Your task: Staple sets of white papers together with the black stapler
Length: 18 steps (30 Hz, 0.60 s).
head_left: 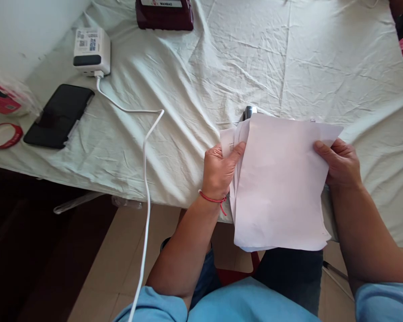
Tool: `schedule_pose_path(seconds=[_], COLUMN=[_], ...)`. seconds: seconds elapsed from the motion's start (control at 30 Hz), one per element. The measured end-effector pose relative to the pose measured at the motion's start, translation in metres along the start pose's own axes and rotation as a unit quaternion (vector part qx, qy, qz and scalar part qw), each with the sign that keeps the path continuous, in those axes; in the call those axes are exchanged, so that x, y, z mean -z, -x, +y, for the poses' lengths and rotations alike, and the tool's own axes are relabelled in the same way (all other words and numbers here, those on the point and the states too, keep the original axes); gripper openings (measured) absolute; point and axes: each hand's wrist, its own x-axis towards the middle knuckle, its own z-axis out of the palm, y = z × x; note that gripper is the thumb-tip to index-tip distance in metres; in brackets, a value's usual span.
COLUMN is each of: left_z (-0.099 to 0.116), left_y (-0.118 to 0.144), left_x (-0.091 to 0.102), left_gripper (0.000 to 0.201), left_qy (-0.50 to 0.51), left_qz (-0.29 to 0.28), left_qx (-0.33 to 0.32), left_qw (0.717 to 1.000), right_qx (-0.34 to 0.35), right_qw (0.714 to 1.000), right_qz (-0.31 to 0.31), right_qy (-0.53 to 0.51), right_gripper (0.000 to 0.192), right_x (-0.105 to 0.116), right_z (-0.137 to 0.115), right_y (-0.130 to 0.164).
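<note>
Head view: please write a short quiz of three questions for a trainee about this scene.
1. True or false: both hands hold the stack of paper.
2. Which wrist has the red string? A) left B) right
3. What lies on the cloth between the white charger and the red tape roll?

Key:
1. True: left hand and right hand grip its sides.
2. A.
3. The black phone.
</note>
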Motion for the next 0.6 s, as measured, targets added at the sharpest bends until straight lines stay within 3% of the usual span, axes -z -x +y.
schedule_pose_path(seconds=[0.4, 0.6], left_z=[0.0007, -0.0029], left_y=[0.0006, 0.0], left_x=[-0.0011, 0.0026], left_gripper=[0.046, 0.045], left_qy=[0.005, -0.014], left_qz=[-0.035, -0.043], left_qx=[-0.004, 0.0], left_qw=[0.999, 0.999], right_qx=[0.001, -0.049], right_qw=[0.998, 0.997], right_qz=[-0.05, -0.046], right_qy=[-0.028, 0.026], right_gripper=[0.055, 0.052], right_x=[0.005, 0.0049], right_z=[0.0019, -0.0028], right_y=[-0.0054, 0.0002])
